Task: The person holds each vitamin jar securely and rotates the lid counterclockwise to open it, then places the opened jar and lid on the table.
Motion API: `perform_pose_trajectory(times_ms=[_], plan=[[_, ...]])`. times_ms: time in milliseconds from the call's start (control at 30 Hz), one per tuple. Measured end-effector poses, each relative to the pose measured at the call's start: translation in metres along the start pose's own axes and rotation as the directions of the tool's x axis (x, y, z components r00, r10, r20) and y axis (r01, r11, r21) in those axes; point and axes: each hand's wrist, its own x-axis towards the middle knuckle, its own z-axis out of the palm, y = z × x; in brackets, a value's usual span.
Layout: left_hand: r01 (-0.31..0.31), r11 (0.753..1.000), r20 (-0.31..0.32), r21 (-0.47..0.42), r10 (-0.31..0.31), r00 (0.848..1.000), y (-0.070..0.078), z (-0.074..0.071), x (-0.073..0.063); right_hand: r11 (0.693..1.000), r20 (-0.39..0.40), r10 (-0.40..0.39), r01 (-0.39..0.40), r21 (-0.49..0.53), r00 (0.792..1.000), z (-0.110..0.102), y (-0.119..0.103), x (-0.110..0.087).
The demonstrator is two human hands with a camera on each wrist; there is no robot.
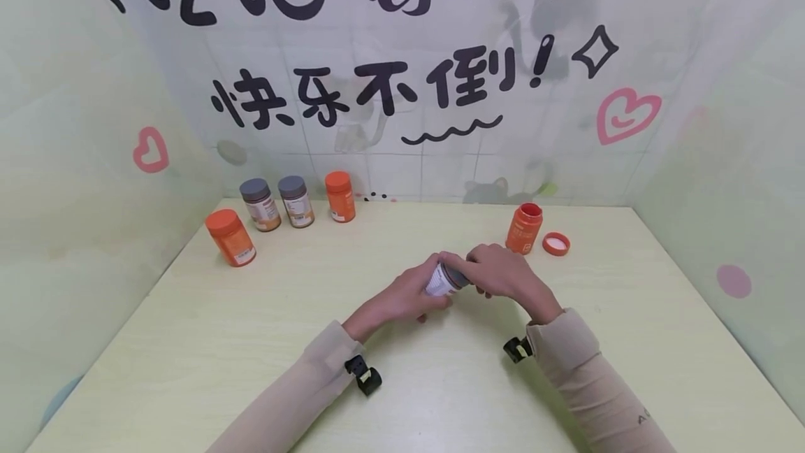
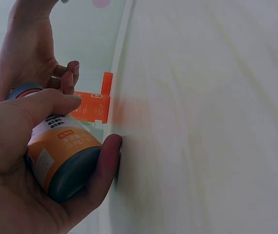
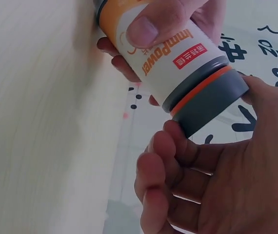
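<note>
Over the middle of the table, my left hand (image 1: 405,293) grips a supplement bottle (image 1: 440,282) by its body, which is tilted. The bottle (image 3: 173,56) has a white and orange label and a dark base. At its upper end, my right hand (image 1: 503,271) pinches the grey cap (image 3: 209,102) between thumb and fingertips. An orange ring shows between cap and bottle neck in the right wrist view. Just beyond the right hand stands an uncapped red-orange bottle (image 1: 523,229), its loose orange lid (image 1: 556,244) lying beside it with the white inside up.
Along the back left stand two grey-capped bottles (image 1: 260,205) and two orange bottles (image 1: 340,197), all with caps on. A printed cloth wall (image 1: 377,152) rises behind the pale table (image 1: 440,390), with side walls left and right.
</note>
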Motion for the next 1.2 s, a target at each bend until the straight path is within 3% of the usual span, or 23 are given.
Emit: perform_pose_trajectory(times_ms=[267, 467, 667, 967, 1200], plan=[[-0.007, 0.999, 0.015, -0.035, 0.008, 1.0, 0.001, 0.0, -0.001, 0.997, 0.066, -0.047, 0.043, 0.069, 0.997, -0.003, 0.002, -0.001], [-0.006, 0.999, 0.021, -0.04, 0.007, 1.0, 0.0, 0.0, 0.0, 0.974, 0.127, -0.136, 0.109, 0.198, 0.982, -0.006, 0.007, 0.0], [-0.009, 0.999, 0.02, -0.041, 0.01, 1.0, 0.0, -0.001, 0.0, 0.959, 0.135, -0.193, 0.157, 0.238, 0.972, -0.007, 0.007, 0.002], [-0.007, 1.0, 0.029, -0.021, 0.008, 1.0, 0.002, -0.001, -0.001, 0.959, 0.067, -0.184, 0.164, 0.233, 0.981, -0.004, 0.006, 0.004], [-0.015, 1.0, 0.024, -0.014, 0.016, 1.0, 0.001, -0.001, -0.001, 0.98, 0.161, -0.107, 0.076, 0.185, 0.981, -0.008, 0.011, 0.001]])
